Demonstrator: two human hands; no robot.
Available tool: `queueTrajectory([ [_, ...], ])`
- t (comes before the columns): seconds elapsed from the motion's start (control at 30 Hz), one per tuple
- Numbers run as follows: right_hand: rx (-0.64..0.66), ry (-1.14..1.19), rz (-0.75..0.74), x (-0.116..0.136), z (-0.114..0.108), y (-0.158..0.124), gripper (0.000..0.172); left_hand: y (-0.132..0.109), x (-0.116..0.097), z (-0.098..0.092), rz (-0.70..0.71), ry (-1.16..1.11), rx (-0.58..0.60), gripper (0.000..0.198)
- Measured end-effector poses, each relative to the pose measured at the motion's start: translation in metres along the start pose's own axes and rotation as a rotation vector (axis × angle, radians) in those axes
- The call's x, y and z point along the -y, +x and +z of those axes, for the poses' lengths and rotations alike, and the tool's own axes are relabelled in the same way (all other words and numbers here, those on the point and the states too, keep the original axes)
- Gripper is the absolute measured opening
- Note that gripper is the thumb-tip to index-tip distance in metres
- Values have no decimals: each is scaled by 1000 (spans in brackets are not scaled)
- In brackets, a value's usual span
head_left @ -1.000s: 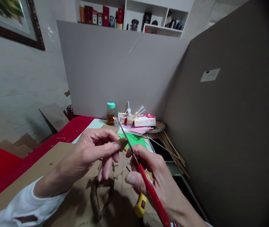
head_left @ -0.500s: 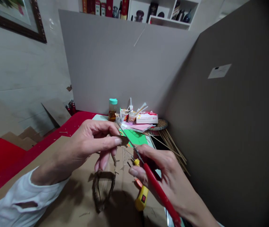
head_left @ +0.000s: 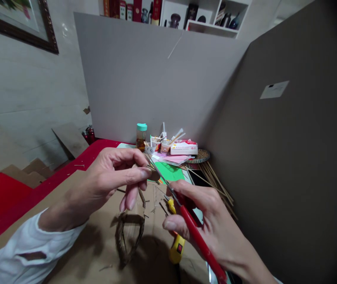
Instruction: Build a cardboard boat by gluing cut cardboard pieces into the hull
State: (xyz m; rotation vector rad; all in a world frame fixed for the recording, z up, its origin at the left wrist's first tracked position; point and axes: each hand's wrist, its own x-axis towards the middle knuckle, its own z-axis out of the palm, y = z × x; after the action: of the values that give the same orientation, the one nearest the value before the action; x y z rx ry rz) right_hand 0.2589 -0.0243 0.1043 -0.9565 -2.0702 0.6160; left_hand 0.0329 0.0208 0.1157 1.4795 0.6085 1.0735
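My left hand point(head_left: 118, 173) pinches a small, thin brown piece point(head_left: 154, 176) between thumb and forefinger; most of it is hidden by the thumb. In my right hand point(head_left: 198, 209) is a pair of scissors with red handles point(head_left: 199, 236), their blades pointing up and left, close beside the brown piece. Whether the blades touch it, I cannot tell. Below my left fingers is a loop of dark brown twigs point(head_left: 141, 232); a thin stem rises from it towards that hand. A yellow utility knife point(head_left: 176, 250) lies under my right hand.
Brown cardboard point(head_left: 97, 256) covers the near table, over a red cloth point(head_left: 97, 152). Behind stand a bottle with a teal lid point(head_left: 141, 134), paper cups point(head_left: 165, 146) and a tissue box point(head_left: 184, 148). Long sticks point(head_left: 216, 181) lie by the grey panel point(head_left: 281, 157) on the right.
The brown piece has turned and shows less beyond my left thumb. My right thumb has shifted slightly; the scissors stay almost in place.
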Motion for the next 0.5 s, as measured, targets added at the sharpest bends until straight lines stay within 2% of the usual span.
queueTrajectory([
  [0.3, -16, 54, -33, 3, 2, 1, 44, 2, -1, 5, -14, -34, -22, 14],
  [0.5, -31, 24, -52, -1, 4, 1, 38, 2, 3, 6, -14, -48, -16, 12],
])
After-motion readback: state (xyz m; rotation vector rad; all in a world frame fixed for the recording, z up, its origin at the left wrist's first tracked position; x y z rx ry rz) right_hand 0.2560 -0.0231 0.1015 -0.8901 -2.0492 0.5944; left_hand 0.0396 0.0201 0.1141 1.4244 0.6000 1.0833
